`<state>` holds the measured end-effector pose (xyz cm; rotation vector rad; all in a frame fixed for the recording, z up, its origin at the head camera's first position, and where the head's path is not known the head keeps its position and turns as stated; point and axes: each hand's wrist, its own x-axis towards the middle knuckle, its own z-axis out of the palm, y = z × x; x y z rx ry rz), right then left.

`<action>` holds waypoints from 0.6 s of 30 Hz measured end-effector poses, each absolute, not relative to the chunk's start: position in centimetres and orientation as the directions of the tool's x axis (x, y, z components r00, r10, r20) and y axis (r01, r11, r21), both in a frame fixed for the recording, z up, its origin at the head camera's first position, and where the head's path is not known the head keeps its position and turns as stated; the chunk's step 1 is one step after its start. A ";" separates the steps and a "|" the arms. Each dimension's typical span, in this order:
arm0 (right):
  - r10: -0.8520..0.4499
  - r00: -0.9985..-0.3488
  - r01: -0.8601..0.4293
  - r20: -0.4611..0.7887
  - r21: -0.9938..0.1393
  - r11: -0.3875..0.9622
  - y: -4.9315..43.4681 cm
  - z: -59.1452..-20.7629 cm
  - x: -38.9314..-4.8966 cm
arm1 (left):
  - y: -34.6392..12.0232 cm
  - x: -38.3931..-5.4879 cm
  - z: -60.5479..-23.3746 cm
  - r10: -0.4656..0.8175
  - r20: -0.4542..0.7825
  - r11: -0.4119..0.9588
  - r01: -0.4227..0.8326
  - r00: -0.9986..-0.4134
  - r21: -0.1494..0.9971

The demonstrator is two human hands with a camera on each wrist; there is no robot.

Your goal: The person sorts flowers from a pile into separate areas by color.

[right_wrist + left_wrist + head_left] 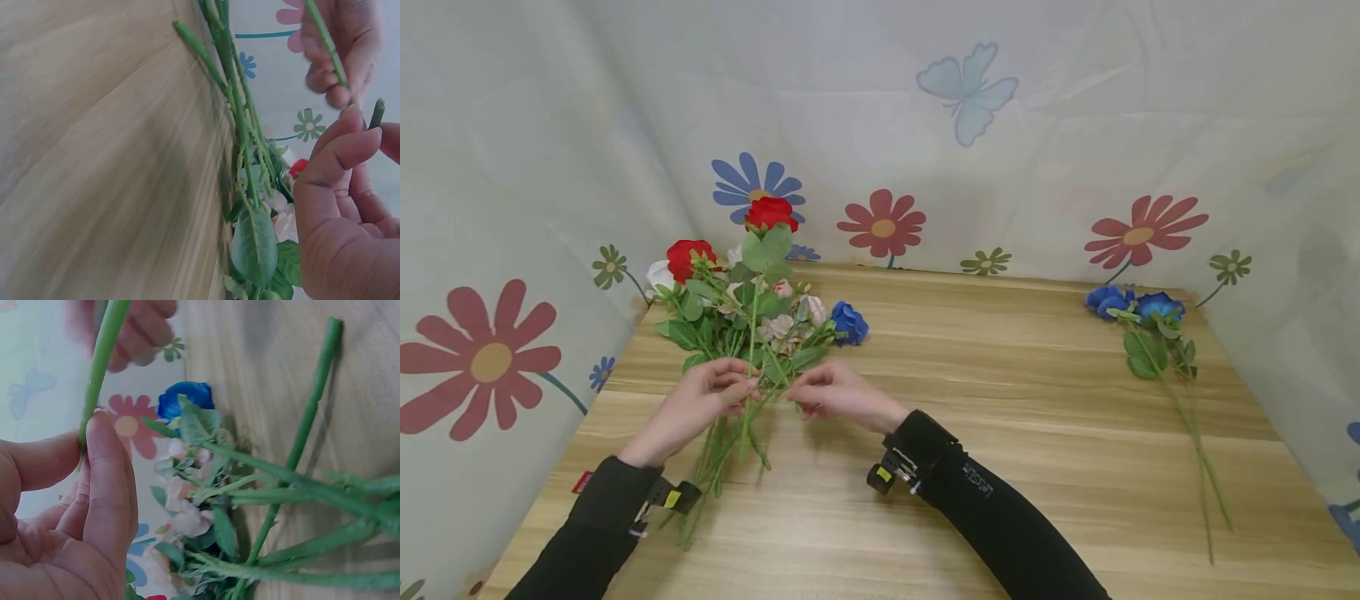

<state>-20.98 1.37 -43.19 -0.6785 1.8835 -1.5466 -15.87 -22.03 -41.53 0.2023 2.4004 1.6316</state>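
My left hand [696, 404] pinches a green stem [103, 365] between thumb and fingers. In the head view this stem stands over the bunch and runs up toward a red rose [771, 213]. Close on its right, my right hand [842, 396] pinches a green stem end [377, 114] between thumb and forefinger; the rest of that piece is hidden by the fingers. Beneath both hands lies a bunch of artificial flowers: another red rose [689, 259], pale pink blooms [777, 330], a blue rose [849, 323] and a white bloom [660, 274]. Their stems cross and point toward me.
Two blue flowers [1159, 307] with long thin stems lie at the right of the wooden table [970, 358]. A printed curtain [1030, 183] hangs behind and at both sides. A small red tag [582, 482] is at the left edge.
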 end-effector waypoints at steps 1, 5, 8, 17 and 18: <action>-0.708 -0.694 -0.015 -0.128 -0.981 0.192 1.4 -43.2 -21.0 | -22.2 -15.8 -41.3 0.243 -0.111 0.368 -0.015 -0.964 0.930; -0.685 -0.716 -0.007 -0.135 -0.980 0.201 1.5 -43.5 -21.0 | -22.8 -15.5 -40.8 0.247 -0.111 0.354 -0.018 -0.963 0.935; -0.673 -0.725 0.005 -0.143 -0.979 0.203 1.5 -43.7 -21.0 | -23.0 -15.4 -40.4 0.249 -0.115 0.346 -0.022 -0.962 0.938; -0.690 -0.709 0.008 -0.144 -0.981 0.196 1.9 -44.4 -21.1 | -23.5 -15.0 -39.5 0.257 -0.130 0.322 -0.042 -0.958 0.946; -0.693 -0.706 0.007 -0.147 -0.980 0.200 2.1 -44.4 -21.0 | -23.5 -15.0 -39.5 0.255 -0.129 0.317 -0.044 -0.958 0.948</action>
